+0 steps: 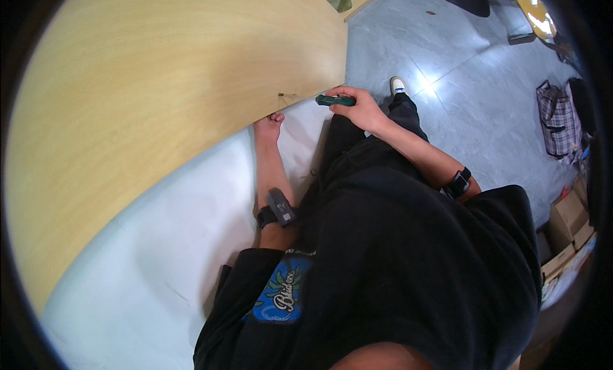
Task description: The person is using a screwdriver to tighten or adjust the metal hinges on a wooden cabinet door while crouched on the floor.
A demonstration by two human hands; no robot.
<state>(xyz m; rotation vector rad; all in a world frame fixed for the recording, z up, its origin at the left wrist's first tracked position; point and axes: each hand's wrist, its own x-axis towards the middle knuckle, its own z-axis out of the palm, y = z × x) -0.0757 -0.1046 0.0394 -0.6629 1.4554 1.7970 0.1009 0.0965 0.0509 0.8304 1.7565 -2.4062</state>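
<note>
In my right hand (365,108) is a screwdriver (336,100) with a dark green handle, gripped by closed fingers. Its thin shaft points left, toward a small dark fitting or hole (281,95) near the edge of a light wooden panel (191,69); whether the tip touches it I cannot tell. My left hand (271,122) is closed with curled fingers, right at the panel's lower edge. The panel partly hides it, and anything inside the fingers does not show.
A white surface (159,261) lies along the panel's near side. To the right is a grey tiled floor (460,82). A plaid bag (559,122) and open cardboard boxes (568,223) stand at the far right. A yellow object (533,9) shows at top right.
</note>
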